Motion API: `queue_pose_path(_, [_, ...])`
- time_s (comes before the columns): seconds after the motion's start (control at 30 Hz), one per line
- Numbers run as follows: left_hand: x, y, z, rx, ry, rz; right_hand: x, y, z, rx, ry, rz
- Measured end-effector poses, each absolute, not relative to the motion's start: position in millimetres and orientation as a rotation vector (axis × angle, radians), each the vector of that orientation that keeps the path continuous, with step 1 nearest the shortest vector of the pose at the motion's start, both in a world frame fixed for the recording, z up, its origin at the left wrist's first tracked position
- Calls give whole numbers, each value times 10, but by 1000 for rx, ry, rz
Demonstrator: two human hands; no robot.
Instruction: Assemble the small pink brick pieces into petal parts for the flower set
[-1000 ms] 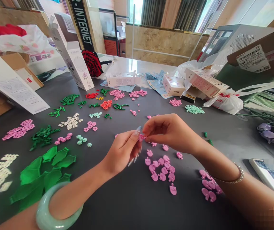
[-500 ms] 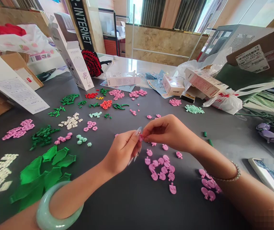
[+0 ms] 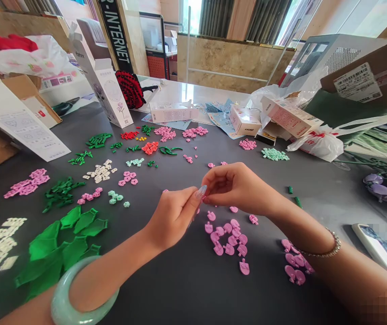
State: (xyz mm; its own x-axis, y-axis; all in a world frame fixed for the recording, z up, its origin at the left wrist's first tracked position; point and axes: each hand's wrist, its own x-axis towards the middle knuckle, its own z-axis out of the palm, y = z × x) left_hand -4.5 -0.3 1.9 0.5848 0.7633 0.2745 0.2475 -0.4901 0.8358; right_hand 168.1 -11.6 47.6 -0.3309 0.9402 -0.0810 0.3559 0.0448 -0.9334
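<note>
Fingertips of the left hand [image 3: 171,217] and right hand [image 3: 239,188] pinched a pink piece [image 3: 204,199] between them above the table [image 3: 166,289], its long axis hidden. Pink petals [image 3: 236,232] lay nearer, slightly right. A tall box [image 3: 112,97] stood far left, contents unseen.

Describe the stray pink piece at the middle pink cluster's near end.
On the dark table, find the pink cluster just nearer you than the right hand. The stray piece lies off its near end, squarer than its rounded neighbours, its stub pointing away from you.
</note>
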Motion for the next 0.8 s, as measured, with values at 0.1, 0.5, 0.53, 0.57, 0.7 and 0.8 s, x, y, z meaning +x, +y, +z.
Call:
queue_pose_path(0.1, [-46, -3, 2, 2074, 786, 837, 1694, -111, 471, -1299, -1723, 1325])
queue_pose_path(0.5, [-54, -13, -3, 2061, 739, 887, 1660, -69, 399, -1215, -1606, 1407])
queue_pose_path(0.53, [-55, -18, 4, 2034, 738, 894, 1654, -65, 395, -1202, -1591, 1413])
queue_pose_path(0.57, [-55, -21, 9, 2010, 740, 893, 1650, -64, 392, -1188, -1582, 1422])
queue_pose_path(0.7, [-48, -27, 23, 1911, 790, 867, 1688, -48, 404, -1168, -1617, 1444])
queue_pose_path(0.8, [-38, -15, 24, 1804, 860, 901, 1767, 50, 428, -1303, -1698, 1311])
